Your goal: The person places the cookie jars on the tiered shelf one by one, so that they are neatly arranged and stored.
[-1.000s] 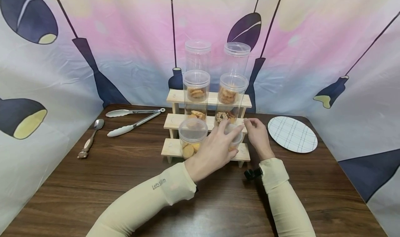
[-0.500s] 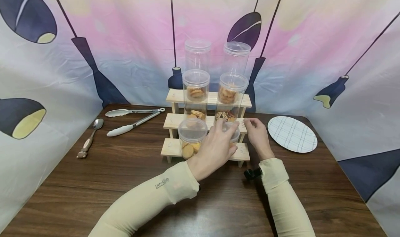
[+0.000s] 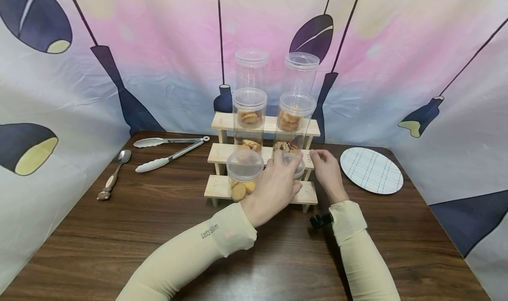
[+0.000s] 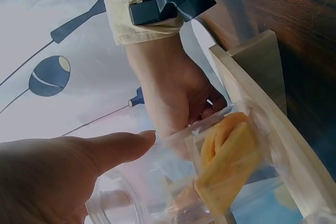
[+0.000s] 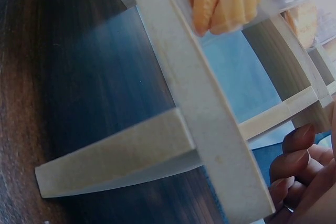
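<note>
The three-tier wooden rack [image 3: 218,153] bears lidded clear jars in two columns. My left hand [image 3: 270,191] reaches over the bottom tier and holds the front right jar [image 4: 262,150] by its upper part; orange-yellow crackers [image 4: 228,156] show inside. Its thumb [image 4: 123,150] lies along the near side in the left wrist view, the other fingers partly hidden by jar and hand. My right hand [image 3: 328,171] is at the right end of the middle tier, fingers curled, thumb and forefinger at the board's edge. Beside my left hand stands the front left jar [image 3: 244,171] with round cookies.
Open tongs [image 3: 170,153] and a spoon [image 3: 115,177] lie on the left of the dark wooden table [image 3: 285,265]. A checked plate [image 3: 371,170] lies on the right. Taller jars with biscuits [image 3: 249,118] rise behind; a patterned cloth hangs close at the back.
My left hand and the front right jar have shifted slightly left, then nearly stopped. My right hand has stayed at the rack's right side.
</note>
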The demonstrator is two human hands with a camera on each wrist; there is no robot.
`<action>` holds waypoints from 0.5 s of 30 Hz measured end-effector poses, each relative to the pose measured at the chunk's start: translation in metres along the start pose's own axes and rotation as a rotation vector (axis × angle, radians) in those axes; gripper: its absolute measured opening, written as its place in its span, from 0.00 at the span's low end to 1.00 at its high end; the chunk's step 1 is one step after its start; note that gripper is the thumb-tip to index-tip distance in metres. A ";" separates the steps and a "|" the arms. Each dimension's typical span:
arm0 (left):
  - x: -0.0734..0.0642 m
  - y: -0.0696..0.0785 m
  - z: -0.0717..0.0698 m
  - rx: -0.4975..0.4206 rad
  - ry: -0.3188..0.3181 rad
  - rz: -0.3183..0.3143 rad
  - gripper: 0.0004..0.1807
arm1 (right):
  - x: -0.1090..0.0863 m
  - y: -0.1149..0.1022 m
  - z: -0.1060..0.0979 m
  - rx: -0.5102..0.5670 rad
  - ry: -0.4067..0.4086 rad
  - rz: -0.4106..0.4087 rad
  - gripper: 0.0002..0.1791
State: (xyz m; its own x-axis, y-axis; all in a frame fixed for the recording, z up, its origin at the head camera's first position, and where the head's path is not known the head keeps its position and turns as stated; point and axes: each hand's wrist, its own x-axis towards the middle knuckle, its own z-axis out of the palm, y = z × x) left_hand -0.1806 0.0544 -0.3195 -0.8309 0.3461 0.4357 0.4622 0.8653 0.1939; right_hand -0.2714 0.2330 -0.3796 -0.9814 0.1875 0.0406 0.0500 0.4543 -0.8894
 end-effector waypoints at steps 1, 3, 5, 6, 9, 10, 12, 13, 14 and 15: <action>0.001 0.000 0.000 0.003 -0.002 -0.004 0.41 | 0.000 0.000 0.000 -0.001 0.001 0.001 0.34; 0.002 0.001 -0.001 0.011 -0.016 -0.014 0.41 | 0.000 -0.001 0.000 -0.004 0.005 0.003 0.34; 0.002 0.001 -0.001 0.020 -0.032 -0.026 0.41 | 0.000 -0.001 0.000 -0.005 0.005 0.005 0.34; 0.002 0.002 -0.001 0.022 -0.040 -0.031 0.41 | 0.000 -0.001 0.000 -0.008 0.007 0.006 0.34; 0.003 0.003 -0.002 0.026 -0.051 -0.042 0.41 | 0.001 0.000 -0.001 -0.006 0.007 0.010 0.34; 0.003 0.003 -0.002 0.025 -0.053 -0.044 0.41 | 0.000 0.000 -0.001 -0.005 0.007 0.012 0.34; 0.002 0.003 -0.002 0.021 -0.057 -0.047 0.41 | 0.000 0.000 0.000 -0.004 0.003 0.014 0.34; 0.002 0.003 -0.002 0.019 -0.057 -0.049 0.41 | 0.000 0.000 0.000 -0.002 0.000 0.015 0.34; 0.002 0.003 -0.002 0.019 -0.059 -0.051 0.41 | 0.000 0.000 0.000 -0.002 -0.002 0.014 0.35; 0.002 0.003 -0.002 0.018 -0.059 -0.052 0.41 | 0.000 -0.001 0.000 -0.001 -0.004 0.013 0.35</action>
State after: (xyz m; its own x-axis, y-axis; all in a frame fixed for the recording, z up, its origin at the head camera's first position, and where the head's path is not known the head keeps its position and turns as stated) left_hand -0.1799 0.0570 -0.3161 -0.8706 0.3210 0.3729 0.4129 0.8888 0.1989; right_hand -0.2713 0.2327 -0.3790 -0.9814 0.1900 0.0277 0.0625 0.4526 -0.8895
